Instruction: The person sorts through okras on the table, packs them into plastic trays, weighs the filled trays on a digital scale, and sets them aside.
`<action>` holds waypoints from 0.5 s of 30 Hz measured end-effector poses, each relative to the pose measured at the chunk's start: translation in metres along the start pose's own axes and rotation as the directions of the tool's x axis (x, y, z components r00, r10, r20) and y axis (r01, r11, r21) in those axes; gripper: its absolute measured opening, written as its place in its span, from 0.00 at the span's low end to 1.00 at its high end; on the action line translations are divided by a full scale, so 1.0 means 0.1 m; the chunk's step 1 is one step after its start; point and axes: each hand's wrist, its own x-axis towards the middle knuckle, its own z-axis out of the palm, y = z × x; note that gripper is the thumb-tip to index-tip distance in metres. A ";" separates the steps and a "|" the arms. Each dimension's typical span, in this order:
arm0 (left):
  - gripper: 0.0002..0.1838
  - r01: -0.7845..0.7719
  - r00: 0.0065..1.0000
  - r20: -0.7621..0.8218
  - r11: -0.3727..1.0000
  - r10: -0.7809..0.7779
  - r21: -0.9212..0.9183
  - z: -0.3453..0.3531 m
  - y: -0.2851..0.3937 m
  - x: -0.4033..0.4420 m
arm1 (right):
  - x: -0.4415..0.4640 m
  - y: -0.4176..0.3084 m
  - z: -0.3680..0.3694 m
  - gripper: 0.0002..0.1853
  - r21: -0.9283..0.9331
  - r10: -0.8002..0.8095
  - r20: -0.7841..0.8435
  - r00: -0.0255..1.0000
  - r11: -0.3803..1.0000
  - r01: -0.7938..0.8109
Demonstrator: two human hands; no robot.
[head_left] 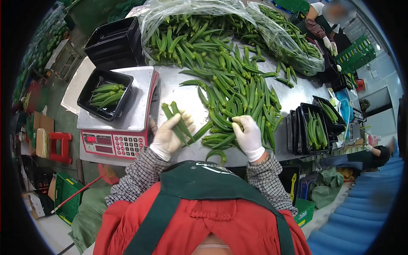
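Green okra pods (176, 120) are held in my left hand (169, 137), which wears a white glove and is closed around them beside the scale. My right hand (248, 138), gloved too, has its fingers curled at the near edge of the okra pile (229, 87). An okra pod seems pinched there, partly hidden by the fingers. The digital scale (142, 97) with a red body stands to the left. On its metal plate sits a black plastic tray (87, 83) with several okra pods inside.
A stack of black trays (112, 46) stands behind the scale. Clear plastic bags (297, 61) of okra lie at the back. Filled black trays (302, 127) are at the right table edge. Co-workers (325, 25) appear at the right. A red stool (60, 146) is at left.
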 end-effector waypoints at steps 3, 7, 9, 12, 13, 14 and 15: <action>0.15 0.017 1.000 0.016 0.999 -0.017 0.049 -0.02 0.06 0.00 | -0.03 0.37 0.15 0.13 -0.369 -0.047 0.102 0.994 0.926 0.082; 0.19 0.059 0.998 0.021 0.992 -0.062 0.112 -0.04 -0.12 -0.01 | 0.11 0.46 0.16 0.13 0.097 0.096 0.005 0.995 0.991 -0.096; 0.19 0.072 0.997 0.008 0.992 -0.073 0.101 -0.07 -0.11 -0.01 | 0.21 0.26 -0.02 0.12 0.485 0.206 0.137 0.969 0.839 -0.247; 0.19 0.012 1.000 0.016 0.984 -0.015 0.179 -0.01 -0.07 0.00 | 0.29 0.18 -0.26 0.11 0.600 0.180 0.521 0.834 0.618 -0.508; 0.20 -0.045 0.999 0.027 0.969 0.040 0.243 0.02 -0.06 0.00 | 0.31 0.09 -0.31 0.11 0.479 0.184 0.596 0.782 0.700 -0.530; 0.20 -0.103 0.995 0.040 0.948 0.095 0.302 0.05 -0.04 -0.02 | 0.33 -0.04 -0.36 0.11 0.349 0.197 0.665 0.720 0.771 -0.533; 0.23 -0.160 0.987 0.043 0.891 0.156 0.425 0.12 -0.05 -0.03 | 0.32 -0.15 -0.34 0.11 0.337 0.103 0.723 0.683 0.811 -0.478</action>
